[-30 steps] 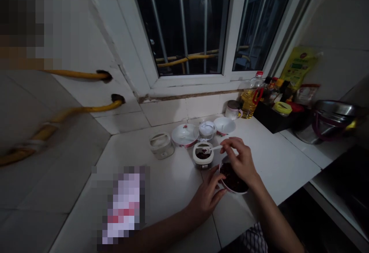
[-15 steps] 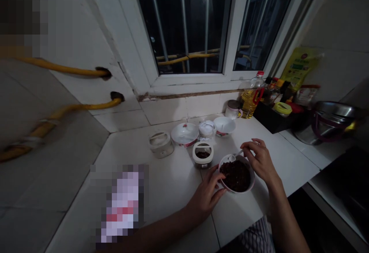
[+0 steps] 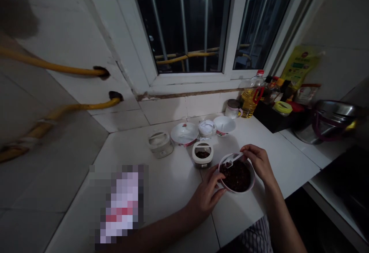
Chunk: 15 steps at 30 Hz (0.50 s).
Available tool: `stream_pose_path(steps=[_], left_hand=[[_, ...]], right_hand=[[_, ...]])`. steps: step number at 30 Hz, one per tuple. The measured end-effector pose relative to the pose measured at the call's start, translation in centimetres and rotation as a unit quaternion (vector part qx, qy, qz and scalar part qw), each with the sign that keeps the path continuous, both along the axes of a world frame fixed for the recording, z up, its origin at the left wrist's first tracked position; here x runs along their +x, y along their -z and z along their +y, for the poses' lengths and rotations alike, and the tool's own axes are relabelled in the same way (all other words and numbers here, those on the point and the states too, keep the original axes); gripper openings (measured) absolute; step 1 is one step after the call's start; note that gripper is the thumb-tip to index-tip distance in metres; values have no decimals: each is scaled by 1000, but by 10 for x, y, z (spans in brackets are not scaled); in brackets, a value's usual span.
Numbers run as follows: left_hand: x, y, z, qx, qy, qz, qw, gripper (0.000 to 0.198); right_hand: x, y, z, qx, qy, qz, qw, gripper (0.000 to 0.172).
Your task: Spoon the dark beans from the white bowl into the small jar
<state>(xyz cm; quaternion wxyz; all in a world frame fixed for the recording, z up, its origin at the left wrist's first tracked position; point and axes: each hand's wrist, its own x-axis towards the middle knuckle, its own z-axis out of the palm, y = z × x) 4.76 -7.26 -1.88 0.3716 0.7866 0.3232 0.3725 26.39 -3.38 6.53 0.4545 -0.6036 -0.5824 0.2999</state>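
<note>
Firmly enough, your right hand pinches the end of the white spoon between thumb and fingers, the grip narrow around the handle. The spoon slants down to the left from your fingertips, its head over the far-left part of the bowl; you can't quite tell how deep the head sits in the dark mix. That bowl lies just below and left of your right fingers, upright on the counter.

Your left hand holds the bowl by its left side, curved loosely, with a fingertip over the rim and the thumb along the near outer wall.

Just beyond your left fingers stands the open jar, near the bowl but apart from it, with some dark stuff inside. Farther out, behind that jar, you have the flowered bowl, a white bundle and the small bowl in a row, with a lidded jar at the left end. Toward the window, the mug stands beside the oil bottle; right of them come the black box and the pot.
</note>
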Motion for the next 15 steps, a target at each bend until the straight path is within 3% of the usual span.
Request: stream_pose_path(steps=[8, 15], left_hand=[[0, 2, 0, 2, -2, -2, 1000, 23], [0, 1, 0, 10, 2, -1, 1000, 25]], right_hand=[[-3, 1, 1, -20, 7, 128, 991, 16], [-11, -13, 8, 5, 4, 150, 989, 12]])
